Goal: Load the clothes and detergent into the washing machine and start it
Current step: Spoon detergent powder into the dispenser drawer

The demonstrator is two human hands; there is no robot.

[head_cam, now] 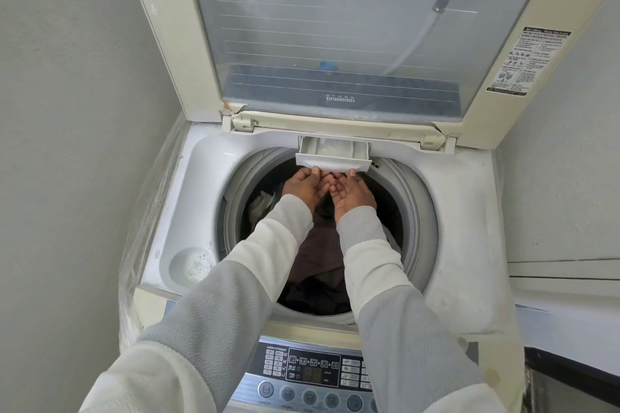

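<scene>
Clothes (322, 245) are in the drum, both the left hand (302, 189) and right hand (352, 194) grip the pulled-out detergent drawer (332, 157) at center frame, so closing the lid (335, 27) and starting are left.

The arms (255, 265) hid much of the clothes (322, 255). The fingertips (330, 178) vanished under the drawer (332, 157). The panel's (312, 375) bottom was cut off, labels unreadable.
</scene>
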